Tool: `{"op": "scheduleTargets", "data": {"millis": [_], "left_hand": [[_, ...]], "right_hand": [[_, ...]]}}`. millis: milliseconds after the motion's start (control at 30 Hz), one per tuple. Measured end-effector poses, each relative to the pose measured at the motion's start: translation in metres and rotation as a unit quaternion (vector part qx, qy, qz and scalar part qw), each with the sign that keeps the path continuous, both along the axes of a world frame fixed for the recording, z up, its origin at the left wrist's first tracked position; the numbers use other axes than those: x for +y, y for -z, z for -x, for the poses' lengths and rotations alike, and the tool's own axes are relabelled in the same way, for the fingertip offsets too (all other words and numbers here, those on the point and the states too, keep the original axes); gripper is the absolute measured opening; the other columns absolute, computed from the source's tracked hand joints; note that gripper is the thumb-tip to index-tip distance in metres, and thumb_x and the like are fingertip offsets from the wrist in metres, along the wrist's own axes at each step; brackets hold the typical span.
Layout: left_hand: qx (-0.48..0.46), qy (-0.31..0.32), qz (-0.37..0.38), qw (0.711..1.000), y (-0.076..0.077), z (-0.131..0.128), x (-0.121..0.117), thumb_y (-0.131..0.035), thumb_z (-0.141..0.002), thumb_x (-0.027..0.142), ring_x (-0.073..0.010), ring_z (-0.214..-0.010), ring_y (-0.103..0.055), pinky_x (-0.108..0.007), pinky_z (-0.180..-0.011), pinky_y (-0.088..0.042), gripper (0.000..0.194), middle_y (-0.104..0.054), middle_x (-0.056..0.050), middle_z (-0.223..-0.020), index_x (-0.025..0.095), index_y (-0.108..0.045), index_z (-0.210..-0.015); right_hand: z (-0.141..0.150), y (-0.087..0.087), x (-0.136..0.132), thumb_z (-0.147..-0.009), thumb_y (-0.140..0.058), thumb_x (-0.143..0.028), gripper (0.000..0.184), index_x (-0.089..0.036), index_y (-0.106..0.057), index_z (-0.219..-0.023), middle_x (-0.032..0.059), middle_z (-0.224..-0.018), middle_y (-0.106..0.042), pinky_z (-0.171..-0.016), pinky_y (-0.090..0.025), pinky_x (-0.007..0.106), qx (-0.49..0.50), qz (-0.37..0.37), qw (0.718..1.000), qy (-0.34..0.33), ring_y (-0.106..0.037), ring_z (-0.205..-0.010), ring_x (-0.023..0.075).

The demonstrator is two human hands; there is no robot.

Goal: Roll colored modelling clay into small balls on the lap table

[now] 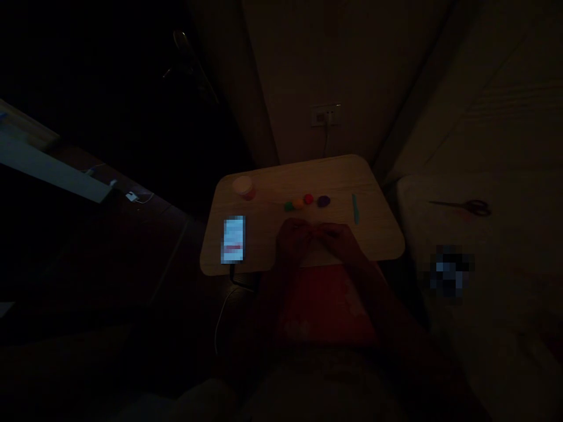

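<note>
My left hand [293, 239] and my right hand [338, 239] meet over the front of a small wooden table [259, 231]. Their fingers are closed together around a small reddish-orange lump [316, 232], mostly hidden and too dark to make out well. Just beyond the fingertips lies a row of small coloured lumps that look like modelling clay: a green one [288, 206], an orange one [298, 203], a red one [308, 199] and a purple one [324, 201]. To the right of them is a flat turquoise tool [355, 209].
A lit phone [233, 239] stands at the table's left, a cable below it. Behind it sits a lidded tub [244, 187]. Scissors [472, 207] lie on a pale surface at right. A wall socket [325, 115] with a plugged cable is behind the table.
</note>
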State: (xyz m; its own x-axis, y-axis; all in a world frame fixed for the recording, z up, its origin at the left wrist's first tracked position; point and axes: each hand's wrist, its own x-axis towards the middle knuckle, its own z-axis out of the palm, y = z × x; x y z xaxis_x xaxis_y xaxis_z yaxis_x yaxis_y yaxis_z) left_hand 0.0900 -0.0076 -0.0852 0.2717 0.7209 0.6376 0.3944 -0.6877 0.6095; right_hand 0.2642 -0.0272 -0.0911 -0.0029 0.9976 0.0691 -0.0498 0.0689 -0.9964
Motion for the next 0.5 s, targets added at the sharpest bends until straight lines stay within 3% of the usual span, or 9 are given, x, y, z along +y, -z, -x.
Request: {"op": "scheduleTargets", "data": {"millis": [233,500], "left_hand": [[-0.003,0.051,0.008,0.999,0.0009,-0.0005,-0.0009,-0.069,-0.097,0.029,-0.0200,-0.108,-0.067,-0.035,-0.088,-0.058,0.020,-0.072,-0.009,-0.118,0.026,-0.078,-0.114],[0.025,0.073,0.020,0.997,-0.0031,-0.0007,-0.0009,-0.060,-0.102,0.029,-0.0221,-0.115,-0.065,-0.039,-0.094,-0.055,0.030,-0.071,-0.010,-0.124,0.028,-0.074,-0.128]], "right_hand": [[-0.0071,0.0005,0.0008,-0.074,-0.086,-0.048,0.024,-0.025,-0.084,-0.079,0.0057,-0.088,-0.082,-0.084,-0.058,0.037,0.026,-0.014,0.999,-0.024,-0.074,-0.083,0.0244],[-0.0076,0.0036,0.0017,-0.082,-0.077,-0.055,0.032,-0.024,-0.085,-0.080,0.0038,-0.084,-0.081,-0.083,-0.056,0.038,-0.023,-0.029,0.998,-0.053,-0.073,-0.080,0.0246]]}}
